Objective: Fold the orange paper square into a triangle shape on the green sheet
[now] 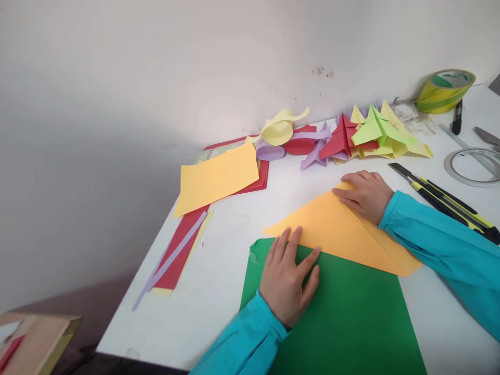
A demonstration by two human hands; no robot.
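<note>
An orange sheet of paper (344, 237), folded over on a slant, lies across the white table and the far edge of a green sheet (351, 312). My left hand (289, 273) rests on the green sheet with its fingers spread, the fingertips touching the near edge of the orange paper. At the far corner of the fold, my right hand (365, 195) presses down with its fingers stretched out over the paper. Neither hand grips anything.
Folded paper planes (377, 135) and paper loops (277, 133) line the wall. A box cutter (441, 200), a clear tape roll (474, 166) and a yellow tape roll (445, 91) are on the right. Another orange sheet (219, 177) and red strips (182, 252) lie left.
</note>
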